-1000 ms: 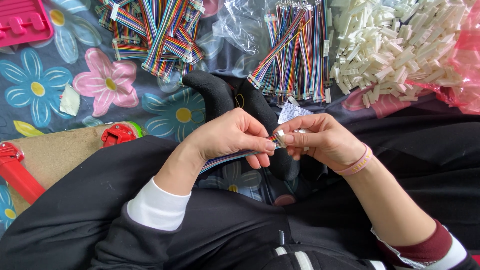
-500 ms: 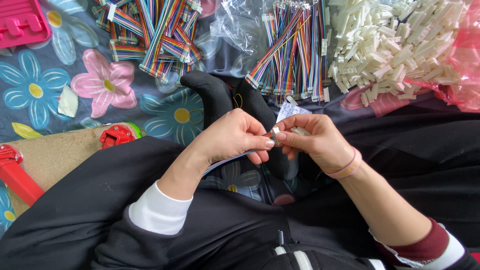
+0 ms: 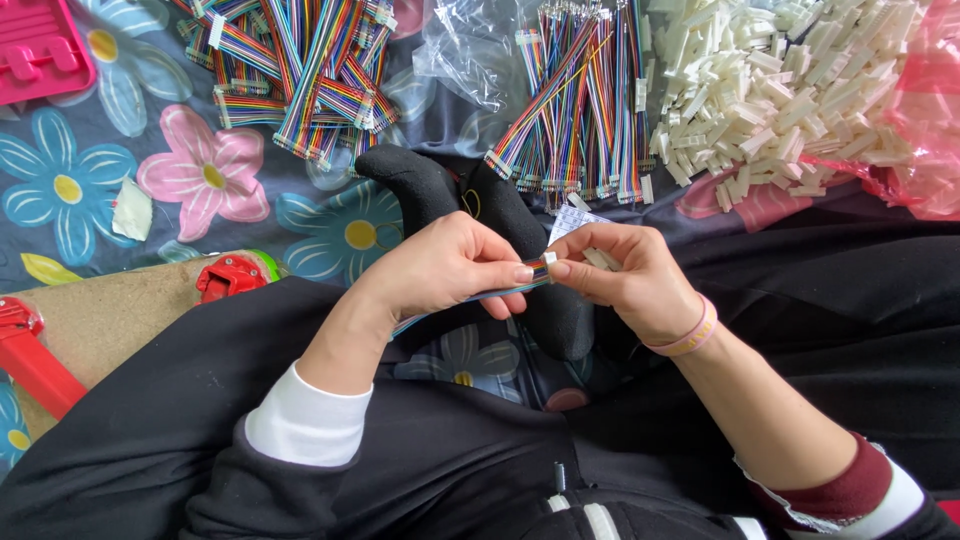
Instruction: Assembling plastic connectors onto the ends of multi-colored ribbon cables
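In the head view, the left hand (image 3: pixel 440 265) has its grip closed on a rainbow ribbon cable (image 3: pixel 480 294), pinching it near the end above the lap. The right hand (image 3: pixel 625 275) pinches the cable's tip between thumb and forefinger, fingertips of both hands nearly touching. Beyond them on the flowered cloth (image 3: pixel 200 180) lie bundles of rainbow cables (image 3: pixel 300 70) and a heap of white connector housings (image 3: pixel 780 90).

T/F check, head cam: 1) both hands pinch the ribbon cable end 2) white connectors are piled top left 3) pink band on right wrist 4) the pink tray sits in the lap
1) Left hand and right hand pinch the ribbon cable end: true.
2) White connectors piled top left: false, top right.
3) Pink band on right wrist: true.
4) Pink tray in the lap: false, top left on the flowered cloth.
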